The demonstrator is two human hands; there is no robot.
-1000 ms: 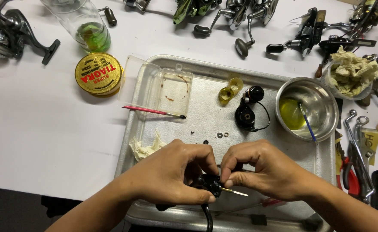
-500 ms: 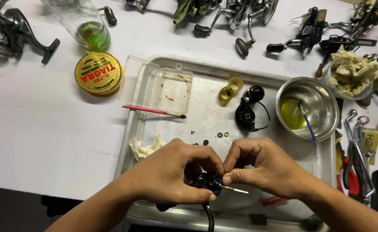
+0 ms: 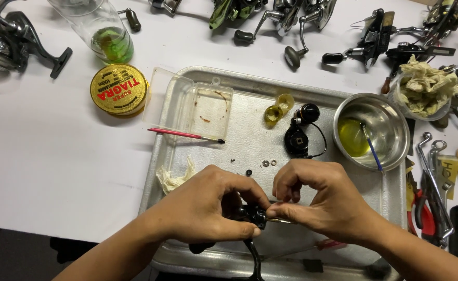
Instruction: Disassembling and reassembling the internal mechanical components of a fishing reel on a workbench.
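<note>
Both grips unchanged on black reel part [image 3: 252, 214], hands closer

Right hand [image 3: 317, 200] slid closer to black reel part [image 3: 254, 214]; thin rod now mostly covered.

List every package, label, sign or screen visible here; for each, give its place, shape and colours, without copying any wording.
Round tin: on the white table left of the metal tray, flat disc, gold lid with red lettering.
Clear plastic box: open at the tray's upper left corner, rectangular, transparent.
Yellow tag: among the tools at the right edge, small, handwritten dark marks.
No screens or signs.
</note>
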